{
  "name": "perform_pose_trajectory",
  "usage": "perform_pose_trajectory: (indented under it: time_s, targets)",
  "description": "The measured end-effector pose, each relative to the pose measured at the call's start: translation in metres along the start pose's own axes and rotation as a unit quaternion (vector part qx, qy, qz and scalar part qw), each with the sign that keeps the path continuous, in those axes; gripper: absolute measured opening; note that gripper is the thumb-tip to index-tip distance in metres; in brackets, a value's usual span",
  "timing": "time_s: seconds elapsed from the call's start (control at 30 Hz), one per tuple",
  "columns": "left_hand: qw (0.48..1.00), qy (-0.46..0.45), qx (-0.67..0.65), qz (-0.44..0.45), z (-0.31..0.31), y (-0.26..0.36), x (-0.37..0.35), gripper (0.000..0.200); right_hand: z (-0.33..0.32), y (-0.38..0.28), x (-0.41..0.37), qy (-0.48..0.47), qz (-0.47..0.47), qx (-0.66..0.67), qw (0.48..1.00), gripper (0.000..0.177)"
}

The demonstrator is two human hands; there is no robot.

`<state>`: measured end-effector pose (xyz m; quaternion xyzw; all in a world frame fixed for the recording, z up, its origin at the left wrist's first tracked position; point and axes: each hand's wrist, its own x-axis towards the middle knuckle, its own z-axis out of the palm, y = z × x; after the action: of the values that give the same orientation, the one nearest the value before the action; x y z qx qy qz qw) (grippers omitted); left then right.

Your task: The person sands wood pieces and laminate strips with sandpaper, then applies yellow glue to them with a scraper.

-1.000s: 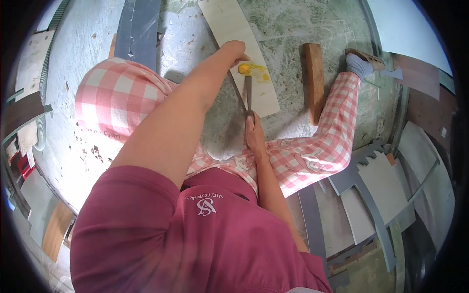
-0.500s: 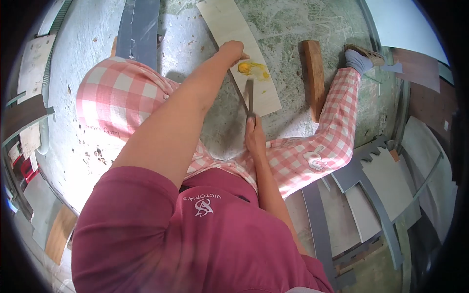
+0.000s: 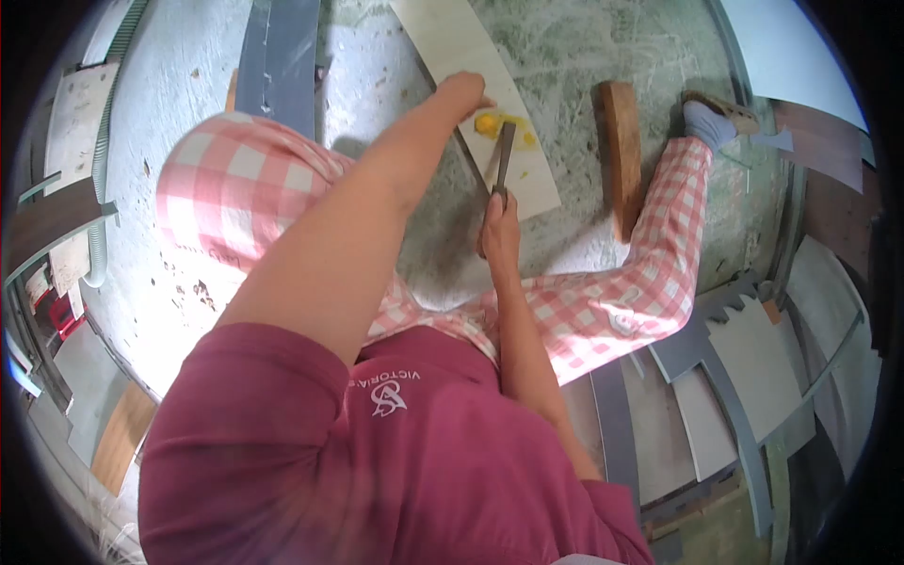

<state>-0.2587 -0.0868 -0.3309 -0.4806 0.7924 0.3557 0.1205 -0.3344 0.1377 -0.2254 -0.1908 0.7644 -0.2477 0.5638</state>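
Observation:
My left hand (image 3: 463,94) rests on the long pale board (image 3: 529,181), its fingers curled together beside a yellow patch (image 3: 488,124). Whatever those fingers may pinch is hidden. Closed round the handle of a narrow, flat-bladed tool (image 3: 506,155) is my right hand (image 3: 501,226), near the lower end of the board. The blade reaches over the board, with its tip at the right part of the yellow patch. The board lies at a slant on the grey floor.
A brown wooden block (image 3: 621,160) lies between the board and my right foot (image 3: 708,124). At the upper left is a dark grey panel (image 3: 276,71). Cut panels (image 3: 749,363) are piled at the lower right. More strips and a red object (image 3: 66,315) are at the left edge.
My right hand has moved forward, bringing the blade tip from below the yellow patch up to it. My left hand stays beside the patch. The whole view has shifted slightly.

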Motion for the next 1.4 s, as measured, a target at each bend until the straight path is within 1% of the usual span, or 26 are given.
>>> perform_pose_trajectory:
  time_s: [0.03, 0.07, 0.13, 0.23, 0.27, 0.4, 0.43, 0.5, 0.57, 0.63, 0.73, 0.8, 0.83, 0.87, 0.9, 0.97, 1.0, 1.07, 1.17, 1.2, 1.23, 1.27, 1.3, 1.33, 1.37, 1.4]
  targets:
    - [1.0, 0.007, 0.004, 0.001, -0.008, 0.001, 0.0, 0.05, -0.002, -0.007, -0.011, -0.014, 0.059, 0.018, 0.998, 0.045]
    - [1.0, -0.021, -0.008, -0.019, -0.01, 0.003, -0.001, 0.047, 0.003, 0.014, -0.016, -0.013, 0.059, 0.02, 0.998, 0.045]
    - [0.998, -0.053, -0.024, -0.036, -0.011, 0.008, 0.002, 0.044, 0.015, 0.075, -0.012, 0.073, -0.14, -0.064, 0.985, 0.044]
    - [0.99, -0.099, -0.041, -0.092, -0.004, 0.004, 0.003, 0.045, 0.016, 0.077, 0.033, 0.124, -0.191, -0.09, 0.97, 0.044]
    - [0.994, -0.069, -0.027, -0.075, 0.001, 0.003, 0.004, 0.046, -0.002, 0.009, 0.014, -0.028, -0.006, 0.047, 0.998, 0.044]
    - [0.997, 0.056, 0.049, -0.003, 0.002, 0.0, 0.007, 0.044, 0.0, 0.022, 0.009, 0.031, -0.041, 0.003, 0.999, 0.044]
    - [0.997, 0.057, 0.048, -0.002, -0.004, 0.003, 0.005, 0.044, 0.001, 0.032, -0.003, 0.023, -0.035, 0.0, 0.999, 0.044]
    - [0.999, -0.018, -0.002, -0.041, -0.011, 0.007, 0.002, 0.041, 0.002, 0.043, 0.002, 0.012, -0.023, -0.008, 1.0, 0.044]
    - [0.999, -0.01, -0.001, -0.033, -0.009, 0.0, 0.008, 0.045, 0.007, 0.045, 0.016, 0.031, -0.067, -0.08, 0.994, 0.045]
    - [1.0, 0.003, 0.003, -0.016, -0.001, 0.003, 0.003, 0.052, 0.003, 0.036, -0.001, 0.022, -0.023, -0.063, 0.997, 0.044]
    - [0.998, 0.036, 0.043, -0.031, -0.009, 0.01, 0.001, 0.039, -0.003, 0.019, -0.009, 0.002, 0.001, -0.023, 1.0, 0.044]
    - [0.998, -0.025, 0.016, -0.058, -0.016, 0.015, -0.001, 0.041, 0.005, 0.045, -0.009, -0.01, 0.007, 0.002, 1.0, 0.044]
    - [0.998, -0.023, 0.016, -0.055, -0.016, 0.013, 0.004, 0.041, 0.017, 0.086, 0.006, 0.073, -0.124, -0.054, 0.988, 0.044]
    - [0.999, -0.007, 0.034, -0.03, -0.011, 0.007, 0.009, 0.046, 0.023, 0.111, 0.015, 0.153, -0.248, -0.112, 0.95, 0.043]
    - [0.999, 0.007, 0.05, -0.006, -0.004, 0.002, 0.011, 0.053, 0.016, 0.087, 0.017, 0.152, -0.245, -0.114, 0.951, 0.043]
    - [0.997, 0.021, 0.067, -0.01, 0.003, 0.007, 0.003, 0.046, -0.002, 0.01, 0.016, 0.037, -0.085, -0.017, 0.996, 0.044]
    - [0.994, 0.051, 0.091, -0.01, -0.004, 0.009, 0.003, 0.043, -0.001, 0.009, 0.012, 0.035, -0.089, -0.013, 0.995, 0.044]
    - [0.994, 0.062, 0.083, -0.023, -0.009, 0.011, 0.0, 0.043, -0.002, 0.001, 0.008, 0.037, -0.031, 0.006, 0.999, 0.043]
    - [0.997, 0.033, 0.047, -0.05, -0.007, 0.01, 0.006, 0.045, -0.001, 0.039, -0.004, 0.034, -0.035, -0.04, 0.998, 0.043]
    - [0.997, -0.018, 0.04, -0.058, -0.013, 0.01, 0.012, 0.045, 0.001, 0.047, 0.006, 0.032, -0.029, -0.044, 0.998, 0.043]
    - [0.995, -0.071, 0.034, -0.066, -0.014, 0.009, 0.013, 0.045, 0.005, 0.053, 0.019, 0.083, -0.106, -0.097, 0.986, 0.043]
    - [0.994, -0.08, 0.032, -0.07, -0.007, 0.007, 0.01, 0.045, 0.008, 0.057, 0.023, 0.132, -0.179, -0.148, 0.964, 0.043]
    - [0.998, -0.017, 0.038, -0.045, -0.001, 0.006, 0.005, 0.045, 0.005, 0.062, 0.022, 0.128, -0.172, -0.148, 0.965, 0.043]
    - [0.997, 0.055, 0.049, -0.018, -0.004, 0.005, 0.004, 0.045, 0.001, 0.052, 0.023, 0.075, -0.098, -0.101, 0.987, 0.044]
    - [0.996, 0.063, 0.054, -0.016, -0.011, 0.006, 0.005, 0.045, -0.003, 0.034, 0.023, 0.023, -0.03, -0.054, 0.998, 0.045]
    - [0.999, 0.015, 0.038, -0.034, -0.014, 0.009, 0.005, 0.045, -0.009, 0.023, 0.014, 0.026, -0.037, -0.055, 0.997, 0.045]
